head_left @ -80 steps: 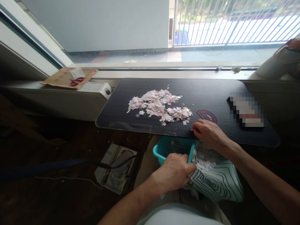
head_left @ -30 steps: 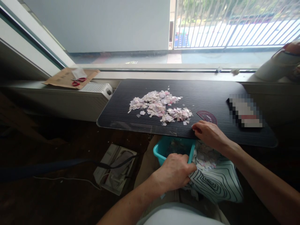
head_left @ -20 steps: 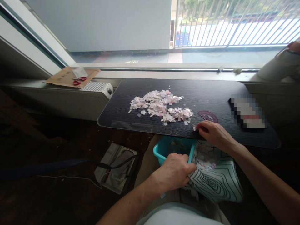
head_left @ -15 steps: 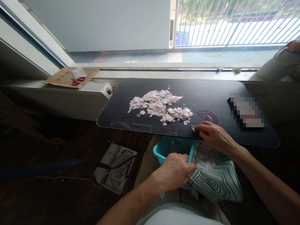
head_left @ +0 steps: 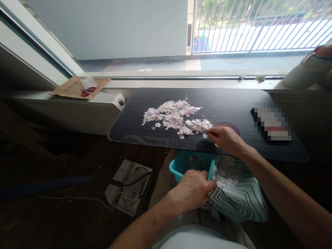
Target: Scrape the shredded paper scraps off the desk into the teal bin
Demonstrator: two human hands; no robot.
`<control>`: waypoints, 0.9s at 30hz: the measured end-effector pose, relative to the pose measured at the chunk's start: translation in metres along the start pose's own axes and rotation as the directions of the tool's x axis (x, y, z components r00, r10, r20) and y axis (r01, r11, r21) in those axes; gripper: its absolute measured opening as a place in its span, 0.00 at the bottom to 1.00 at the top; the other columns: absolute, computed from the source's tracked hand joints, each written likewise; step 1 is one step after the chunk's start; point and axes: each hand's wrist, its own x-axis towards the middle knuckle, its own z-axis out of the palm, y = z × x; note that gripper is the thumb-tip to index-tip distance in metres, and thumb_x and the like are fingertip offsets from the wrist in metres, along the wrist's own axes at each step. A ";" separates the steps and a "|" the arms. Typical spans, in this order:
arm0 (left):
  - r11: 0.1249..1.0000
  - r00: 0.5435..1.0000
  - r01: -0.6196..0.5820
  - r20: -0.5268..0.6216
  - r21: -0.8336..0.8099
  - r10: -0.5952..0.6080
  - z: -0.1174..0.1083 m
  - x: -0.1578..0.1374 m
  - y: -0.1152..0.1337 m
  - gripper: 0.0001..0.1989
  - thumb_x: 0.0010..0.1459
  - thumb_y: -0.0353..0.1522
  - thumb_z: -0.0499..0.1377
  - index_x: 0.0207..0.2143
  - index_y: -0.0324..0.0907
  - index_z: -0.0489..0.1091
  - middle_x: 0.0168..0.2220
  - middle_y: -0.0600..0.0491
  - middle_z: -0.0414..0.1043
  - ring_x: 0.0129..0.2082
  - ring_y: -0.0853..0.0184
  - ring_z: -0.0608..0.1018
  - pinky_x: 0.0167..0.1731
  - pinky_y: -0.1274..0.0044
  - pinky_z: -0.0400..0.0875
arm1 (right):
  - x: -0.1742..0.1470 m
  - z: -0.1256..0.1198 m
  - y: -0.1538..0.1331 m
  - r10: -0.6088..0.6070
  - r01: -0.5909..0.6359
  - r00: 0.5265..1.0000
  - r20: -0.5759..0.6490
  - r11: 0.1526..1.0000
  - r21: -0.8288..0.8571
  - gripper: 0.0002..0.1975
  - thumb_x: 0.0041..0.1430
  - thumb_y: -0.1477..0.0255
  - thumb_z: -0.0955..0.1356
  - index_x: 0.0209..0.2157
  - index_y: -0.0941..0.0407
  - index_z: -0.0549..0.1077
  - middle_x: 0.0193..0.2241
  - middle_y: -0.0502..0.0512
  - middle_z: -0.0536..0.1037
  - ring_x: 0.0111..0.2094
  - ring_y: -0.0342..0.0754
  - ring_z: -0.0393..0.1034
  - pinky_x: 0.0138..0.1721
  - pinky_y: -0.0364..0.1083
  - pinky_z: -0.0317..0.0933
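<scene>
A loose heap of small white and pinkish paper scraps [head_left: 172, 114] covers the middle of the dark table [head_left: 228, 103]. My right hand [head_left: 224, 138] is at the heap's near right edge, thumb and fingers pinched together by a pale scrap; whether they grip one is too small to tell. Another scrap [head_left: 216, 145] lies under that hand by the table edge. Below, my left hand [head_left: 193, 190] is closed over the rim of a turquoise plastic bin [head_left: 175, 170], its thumb side against a pale bag with black curved lines [head_left: 238, 200]. More scraps show in the bag's opening.
A purple protractor [head_left: 229, 126] lies partly behind my right hand. Further right is a blurred-out dark object [head_left: 271, 122]. Red-handled scissors [head_left: 88, 91] rest on a brown envelope [head_left: 68, 88] at the left sill. An open box [head_left: 129, 186] stands on the floor.
My right hand has moved left and slightly away from me, from the table's near edge to the heap. The scrap formerly at its fingertips now lies on the table. My left hand stays put.
</scene>
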 end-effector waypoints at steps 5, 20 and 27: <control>1.000 1.000 0.011 -0.005 -0.019 -0.012 -0.001 -0.003 -0.001 0.07 0.53 0.35 0.60 0.35 0.44 0.68 0.31 0.53 0.66 0.30 0.63 0.72 0.28 0.75 0.65 | -0.022 -0.004 0.014 0.023 -0.023 1.000 -0.013 0.999 -0.039 0.14 0.59 0.70 0.61 0.39 0.55 0.78 0.34 0.54 0.79 0.32 0.47 0.72 0.34 0.43 0.60; 0.990 0.989 0.141 -0.052 0.007 -0.141 -0.005 -0.017 -0.013 0.04 0.56 0.30 0.56 0.35 0.45 0.68 0.31 0.54 0.64 0.31 0.63 0.70 0.30 0.75 0.64 | -0.062 0.010 0.023 -0.161 0.161 0.987 0.004 0.987 -0.019 0.07 0.57 0.71 0.65 0.37 0.56 0.73 0.37 0.56 0.73 0.37 0.47 0.69 0.38 0.44 0.62; 0.984 0.982 0.178 -0.066 0.000 -0.178 -0.006 -0.023 -0.016 0.03 0.56 0.30 0.56 0.34 0.44 0.67 0.30 0.54 0.64 0.31 0.64 0.70 0.30 0.76 0.63 | -0.082 0.015 0.021 -0.202 0.198 0.979 -0.009 0.968 -0.154 0.11 0.62 0.76 0.60 0.31 0.57 0.73 0.34 0.57 0.74 0.36 0.48 0.68 0.38 0.45 0.61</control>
